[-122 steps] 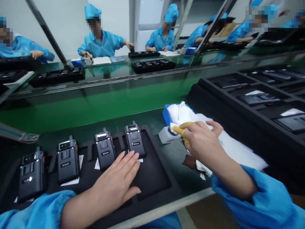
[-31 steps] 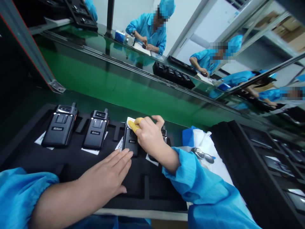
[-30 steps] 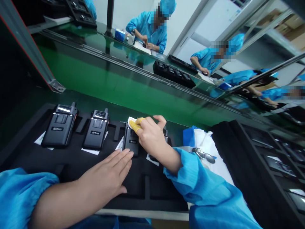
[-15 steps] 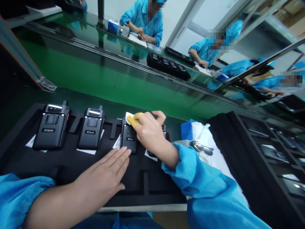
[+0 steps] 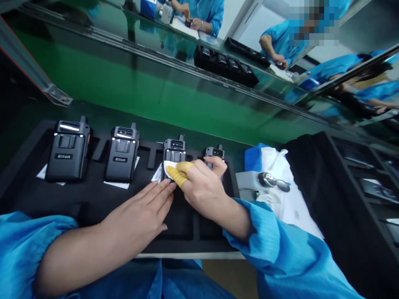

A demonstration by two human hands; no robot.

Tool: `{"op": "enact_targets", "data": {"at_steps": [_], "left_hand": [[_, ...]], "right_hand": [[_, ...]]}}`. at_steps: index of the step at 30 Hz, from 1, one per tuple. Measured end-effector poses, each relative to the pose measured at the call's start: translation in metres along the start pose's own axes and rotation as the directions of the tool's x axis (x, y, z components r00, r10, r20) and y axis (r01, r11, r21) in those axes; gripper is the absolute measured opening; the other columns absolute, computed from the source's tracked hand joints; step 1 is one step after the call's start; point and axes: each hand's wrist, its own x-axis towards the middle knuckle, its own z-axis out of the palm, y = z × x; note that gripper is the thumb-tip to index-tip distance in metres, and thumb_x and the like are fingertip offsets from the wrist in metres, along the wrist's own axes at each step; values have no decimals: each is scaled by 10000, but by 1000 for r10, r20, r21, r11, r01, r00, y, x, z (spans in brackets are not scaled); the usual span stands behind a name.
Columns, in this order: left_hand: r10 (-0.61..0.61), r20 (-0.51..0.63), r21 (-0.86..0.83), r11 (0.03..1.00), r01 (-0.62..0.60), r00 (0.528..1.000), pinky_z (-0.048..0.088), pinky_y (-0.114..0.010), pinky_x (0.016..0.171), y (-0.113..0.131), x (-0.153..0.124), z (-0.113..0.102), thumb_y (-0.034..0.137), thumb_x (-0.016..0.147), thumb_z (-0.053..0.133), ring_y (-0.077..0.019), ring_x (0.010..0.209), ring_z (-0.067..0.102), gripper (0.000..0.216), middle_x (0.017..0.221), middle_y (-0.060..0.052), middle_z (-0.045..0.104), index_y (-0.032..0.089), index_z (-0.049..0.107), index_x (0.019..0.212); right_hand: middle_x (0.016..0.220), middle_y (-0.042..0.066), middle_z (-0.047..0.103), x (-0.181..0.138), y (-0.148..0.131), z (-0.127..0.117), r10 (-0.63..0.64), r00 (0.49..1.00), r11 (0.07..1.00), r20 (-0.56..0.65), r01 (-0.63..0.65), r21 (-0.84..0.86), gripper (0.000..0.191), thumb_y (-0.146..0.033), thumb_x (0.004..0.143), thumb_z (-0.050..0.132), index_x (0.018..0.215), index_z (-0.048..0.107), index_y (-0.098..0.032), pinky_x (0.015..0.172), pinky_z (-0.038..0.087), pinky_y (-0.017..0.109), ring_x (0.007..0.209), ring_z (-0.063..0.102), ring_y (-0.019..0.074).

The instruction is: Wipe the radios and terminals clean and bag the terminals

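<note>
A black walkie-talkie (image 5: 175, 145) lies back side up in the black foam tray (image 5: 102, 224). My right hand (image 5: 202, 182), with yellow finger cots on two fingers, presses a white wiping cloth (image 5: 169, 165) onto its middle, covering the label area. Fingers stretched out, my left hand (image 5: 143, 209) rests at the lower end of the same unit. Left of it lie two similar walkie-talkies, a nearer one (image 5: 121, 170) and a farther one (image 5: 66, 168), both marked "Riton". Another walkie-talkie (image 5: 215, 152) is partly hidden behind my right hand.
Right of the tray stand a dispenser bottle (image 5: 249, 180) with a metal lid and a blue-and-white packet of white cloths (image 5: 254, 158). Another foam tray (image 5: 349, 191) with devices leans at far right. Behind the green partition (image 5: 140, 91), co-workers in blue handle devices.
My right hand has slid the white cloth from the top of the walkie-talkie down to its middle, uncovering the top. My left hand stays at the lower end. The view has tilted down.
</note>
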Motion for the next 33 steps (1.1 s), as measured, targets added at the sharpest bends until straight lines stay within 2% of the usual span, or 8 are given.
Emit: {"op": "enact_targets", "data": {"at_steps": [6,11,17,21,25,28,31,33], "left_hand": [[5,-33,9,1000,-4,999,382,-379,1083,0,1,-2,324,942,429,-268,1314,465,455,1403,-184,495,35,544,1274],[30,-81,52,998,-26,996,426,-395,1046,-1,1,-3,303,954,381,-285,1285,495,441,1372,-184,532,27,575,1238],[57,-151,96,994,-43,987,415,-433,1060,-3,-2,2,295,972,294,-296,1282,496,466,1373,-200,527,25,585,1218],[147,-220,139,983,-119,964,448,-484,1007,-10,3,7,320,966,307,-343,1228,538,483,1336,-235,548,6,594,1194],[152,-249,177,978,-109,957,498,-447,937,-7,-1,-5,309,971,300,-319,1150,599,471,1265,-216,609,21,635,1133],[71,-208,164,986,-37,976,491,-423,962,-3,-18,-26,331,974,319,-293,1176,586,458,1285,-172,610,53,634,1156],[-79,-170,147,984,105,982,471,-435,1003,-6,-40,-41,374,978,328,-286,1223,552,464,1317,-141,594,76,615,1189],[-178,-162,144,969,202,971,472,-443,1006,-12,-52,-43,380,973,360,-293,1230,547,454,1310,-148,597,66,607,1189]], "right_hand": [[769,-5,637,-13,5,4,45,996,997,75,-40,-69,283,-84,859,459,713,668,-205,906,172,381,787,458,139],[810,21,624,-52,36,-15,211,977,967,-39,-214,-140,277,-38,772,471,734,681,-214,831,239,373,762,467,155],[827,78,597,-117,87,-59,674,730,658,-116,-664,-357,295,-85,749,465,843,716,-208,751,254,401,797,494,214],[890,96,643,-131,91,-67,764,645,569,-17,-686,-454,294,-79,749,464,796,730,-192,777,245,422,846,507,220],[850,88,671,-132,86,-56,702,710,649,54,-607,-458,316,-65,736,446,736,732,-200,808,229,441,827,514,216],[780,76,684,-146,94,-48,543,840,753,-16,-495,-432,323,-85,742,440,721,732,-221,749,222,424,736,529,192],[511,50,576,-149,116,-40,107,962,871,-253,-214,-443,366,-284,777,489,430,597,-241,629,158,396,517,422,144],[531,62,554,-132,120,-36,281,934,834,-221,-351,-424,415,-321,820,416,439,559,-243,613,186,404,529,430,174]]}}
